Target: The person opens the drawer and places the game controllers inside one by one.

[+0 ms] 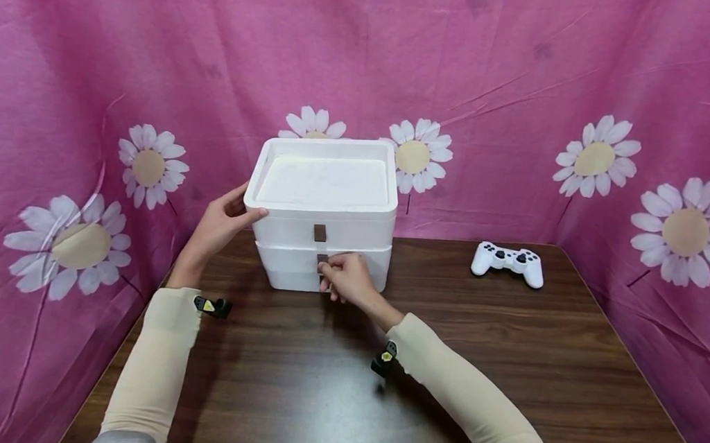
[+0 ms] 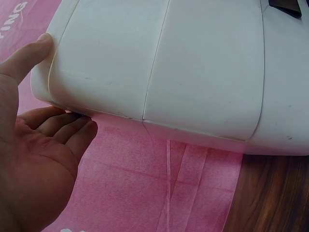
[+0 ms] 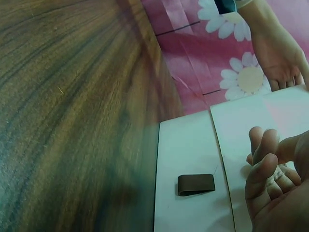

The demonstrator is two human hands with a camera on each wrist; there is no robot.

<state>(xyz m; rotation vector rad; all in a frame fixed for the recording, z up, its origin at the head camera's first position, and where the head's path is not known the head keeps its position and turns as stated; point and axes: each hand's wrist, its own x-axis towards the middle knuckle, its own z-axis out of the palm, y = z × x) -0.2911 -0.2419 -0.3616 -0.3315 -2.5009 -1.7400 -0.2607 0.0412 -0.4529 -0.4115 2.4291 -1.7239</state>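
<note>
Right hand point(image 1: 350, 279): fingers curled, thumb and finger closed on middle tab point(image 1: 322, 258) of white box point(image 1: 282, 228); contact point itself partly hidden by fingers. Lower tab point(image 3: 195, 183) just below grip, upper tab point(image 1: 320, 233) just above. Box directly behind grip, upright on wooden table point(image 1: 446, 340); recessed top faces up. Left hand point(image 1: 216, 223) up and left of grip: thumb on box's front rim, fingers spread round left side, holding corner. White controller point(image 1: 508, 263) well right of grip. Pink flowered curtain point(image 1: 500, 52) beyond box.
</note>
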